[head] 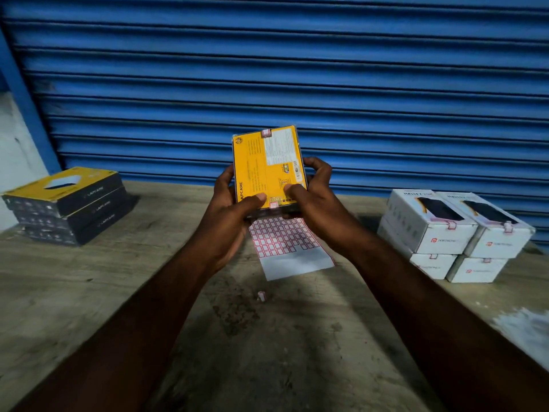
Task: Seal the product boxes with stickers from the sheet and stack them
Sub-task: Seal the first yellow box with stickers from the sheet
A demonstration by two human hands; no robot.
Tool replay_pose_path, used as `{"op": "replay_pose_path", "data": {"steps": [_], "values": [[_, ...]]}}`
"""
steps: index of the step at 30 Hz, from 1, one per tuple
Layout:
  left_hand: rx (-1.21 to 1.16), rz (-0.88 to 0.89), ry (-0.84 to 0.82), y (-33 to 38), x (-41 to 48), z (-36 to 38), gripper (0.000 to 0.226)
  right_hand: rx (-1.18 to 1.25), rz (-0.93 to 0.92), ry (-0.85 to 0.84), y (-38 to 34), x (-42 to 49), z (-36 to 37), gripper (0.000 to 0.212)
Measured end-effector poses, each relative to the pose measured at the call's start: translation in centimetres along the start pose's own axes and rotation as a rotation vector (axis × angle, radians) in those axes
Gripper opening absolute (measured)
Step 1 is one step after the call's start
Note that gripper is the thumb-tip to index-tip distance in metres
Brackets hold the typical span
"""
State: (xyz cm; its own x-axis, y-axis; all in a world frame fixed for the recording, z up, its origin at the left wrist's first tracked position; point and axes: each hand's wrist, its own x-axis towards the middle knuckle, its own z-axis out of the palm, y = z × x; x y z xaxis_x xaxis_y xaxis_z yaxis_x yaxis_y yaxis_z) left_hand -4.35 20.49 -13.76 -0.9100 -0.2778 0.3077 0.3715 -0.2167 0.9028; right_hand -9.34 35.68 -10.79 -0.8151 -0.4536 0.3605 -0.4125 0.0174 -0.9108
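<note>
I hold a yellow product box (264, 165) upright above the table, its printed back facing me. My left hand (231, 209) grips its lower left edge, thumb on the face. My right hand (309, 197) grips the lower right side, thumb pressing the face near the bottom. A red-bordered sticker sits on the box's top edge and another on its bottom edge. The sticker sheet (285, 245) lies flat on the table just below my hands, partly hidden by them.
A stack of black-and-yellow boxes (68, 203) stands at the left. White boxes (454, 233) with stickers are stacked in two layers at the right. A loose sticker (261, 296) lies on the wooden table (89, 292). A blue roller shutter (267, 69) closes the back.
</note>
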Motion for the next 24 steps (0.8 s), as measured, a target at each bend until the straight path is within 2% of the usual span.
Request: {"op": "replay_pose_path", "data": {"steps": [3, 5, 9, 13, 19, 24], "values": [[0.122, 0.018, -0.011, -0.2, -0.3, 0.0, 0.089, 0.045, 0.019, 0.01, 0.0, -0.1, 0.0, 0.037], [0.197, 0.018, -0.011, -0.4, -0.2, -0.3, 0.092, 0.065, 0.04, -0.011, 0.1, -0.1, 0.1, 0.04], [0.119, -0.003, -0.015, 0.0, -0.1, -0.1, 0.065, 0.056, 0.08, -0.029, 0.6, 0.1, 0.0, 0.061], [0.075, -0.005, -0.047, 0.1, -0.2, -0.1, 0.048, -0.02, 0.068, -0.09, 0.8, 0.0, -0.4, 0.083], [0.313, 0.093, -0.105, -0.5, -0.3, -0.9, 0.056, -0.103, 0.077, -0.143, 0.9, 0.0, -1.0, 0.089], [0.593, 0.211, -0.059, -0.8, -0.2, -1.1, 0.07, -0.093, 0.111, -0.137, 1.1, 0.4, -1.2, 0.092]]}}
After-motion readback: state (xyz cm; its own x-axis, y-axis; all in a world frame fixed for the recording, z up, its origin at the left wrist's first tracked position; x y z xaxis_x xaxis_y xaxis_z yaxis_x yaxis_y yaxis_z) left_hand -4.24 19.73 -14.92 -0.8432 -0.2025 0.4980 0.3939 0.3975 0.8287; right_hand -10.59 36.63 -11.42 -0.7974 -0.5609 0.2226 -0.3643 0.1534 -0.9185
